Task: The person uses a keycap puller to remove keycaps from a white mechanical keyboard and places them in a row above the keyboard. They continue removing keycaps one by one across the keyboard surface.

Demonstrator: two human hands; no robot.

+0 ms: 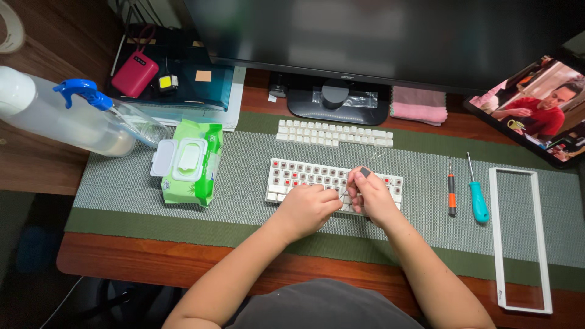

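- Mid-frame: keyboard [334, 186] on the green mat [244, 183], most caps off, red switches bared.
- Left hand [308, 207] curled closed, pressing down on the board's lower edge, gripping nothing visible.
- Right hand [372, 195] pinched shut on a wire keycap puller [364, 172] over the board's right half.
- Judged step: pulling remaining caps; next pull likely wants a straight, steady lift.
- Above the board: row of removed keycaps [334, 133].
- Right of frame: two screwdrivers [464, 189], white frame [521, 240], tablet [533, 109].
- Left of frame: wipes pack [190, 161], spray bottle [67, 113]; neither near the hands.
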